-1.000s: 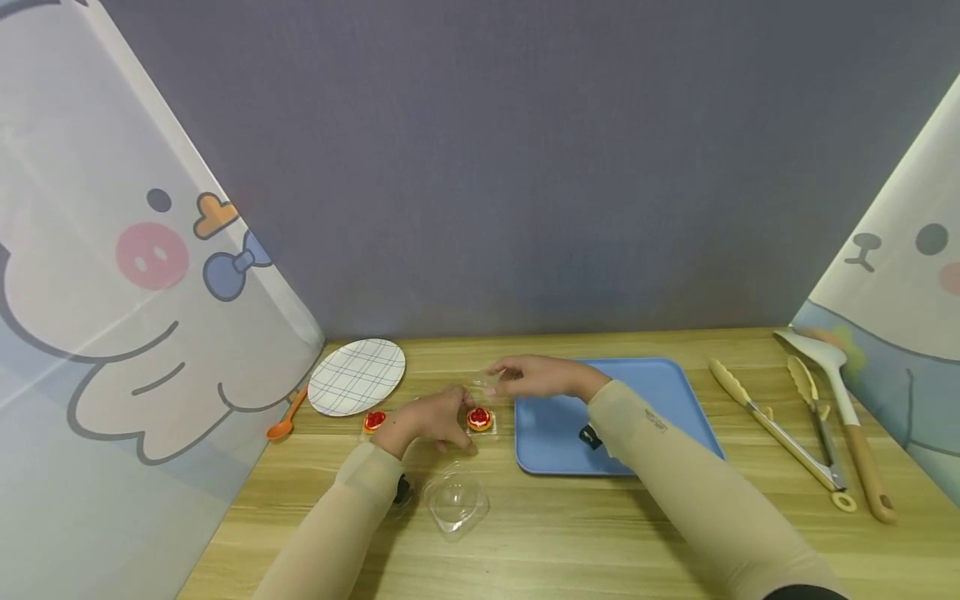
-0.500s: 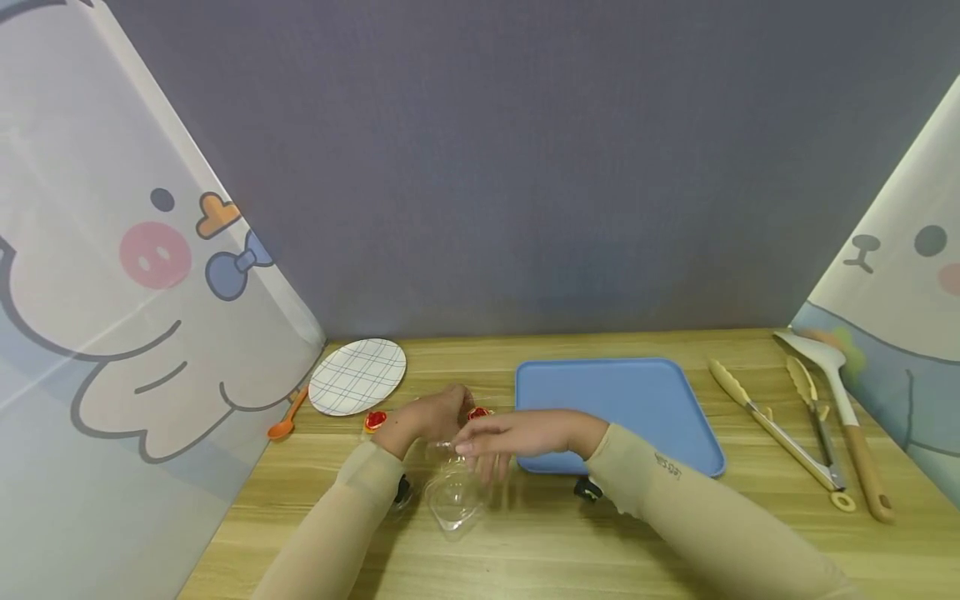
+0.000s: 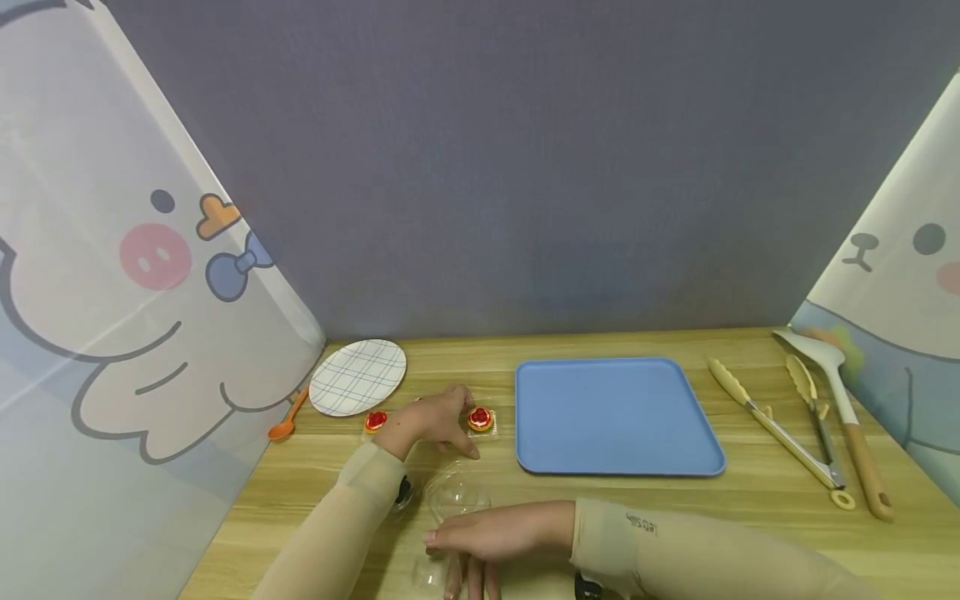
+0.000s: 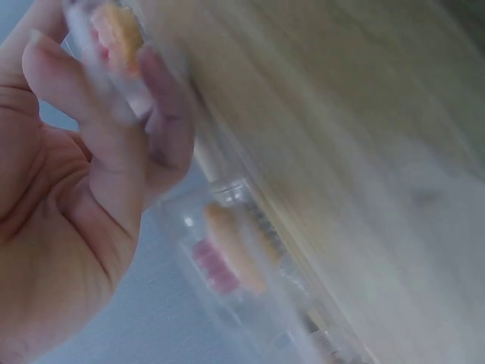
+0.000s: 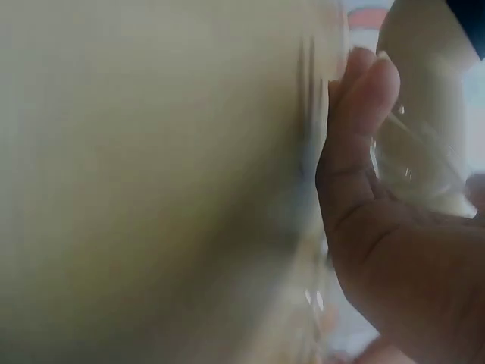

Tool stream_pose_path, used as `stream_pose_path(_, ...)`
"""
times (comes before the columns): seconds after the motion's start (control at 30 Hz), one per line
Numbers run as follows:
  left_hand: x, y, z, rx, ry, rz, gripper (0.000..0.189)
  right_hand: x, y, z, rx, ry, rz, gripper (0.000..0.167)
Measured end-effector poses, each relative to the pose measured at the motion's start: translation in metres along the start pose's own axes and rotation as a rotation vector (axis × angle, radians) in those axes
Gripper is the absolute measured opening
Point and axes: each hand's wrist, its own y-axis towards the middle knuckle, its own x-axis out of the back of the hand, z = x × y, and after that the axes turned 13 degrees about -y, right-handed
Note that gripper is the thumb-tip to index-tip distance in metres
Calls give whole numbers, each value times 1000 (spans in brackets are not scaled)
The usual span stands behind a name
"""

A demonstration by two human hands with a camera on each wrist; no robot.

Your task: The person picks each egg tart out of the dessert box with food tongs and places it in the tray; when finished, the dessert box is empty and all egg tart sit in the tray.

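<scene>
In the head view my left hand (image 3: 438, 419) is at the clear plastic box (image 3: 492, 431) that holds a small tart (image 3: 480, 418) with a red and white top. In the left wrist view its thumb and fingers grip this box from both sides. Near the front of the table, my right hand (image 3: 498, 533) holds a clear domed plastic lid (image 3: 429, 573) between its thumb and fingers; the lid (image 5: 417, 163) shows in the right wrist view too. Another clear lid (image 3: 456, 490) lies on the table between the hands. A second tart (image 3: 375, 421) is left of the left hand, partly hidden by it.
A blue tray (image 3: 615, 417) lies right of the boxes. A checked plate (image 3: 357, 377) and an orange spoon (image 3: 287, 419) are at the left. Tongs (image 3: 780, 429) and a spatula (image 3: 840, 392) with a wooden handle lie at the right. A grey wall (image 3: 555, 167) stands behind.
My right hand has moved from beside the tart's box toward the table's front, carrying the clear lid with it. The left hand has stayed in place.
</scene>
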Motion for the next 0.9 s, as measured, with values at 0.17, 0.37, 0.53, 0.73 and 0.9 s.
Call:
stream_pose_path(0.17, 0, 0, -1, -3, -6, -5, 82, -6, 6, -2, -73, 124, 37, 64)
stream_pose_path(0.37, -1, -1, -1, 1, -5, -7, 82, -5, 9, -3, -39, 136, 45, 71)
stream_pose_path(0.53, -1, -1, -1, 9, 4, -5, 83, -2, 10, -2, 18, 91, 27, 58)
stream_pose_path(0.73, -1, -2, -2, 11, 8, -6, 86, -3, 6, -1, 30, 67, -43, 41)
stream_pose_path(0.9, -1, -2, -2, 12, 8, -5, 86, -5, 6, -1, 29, 59, -83, 41)
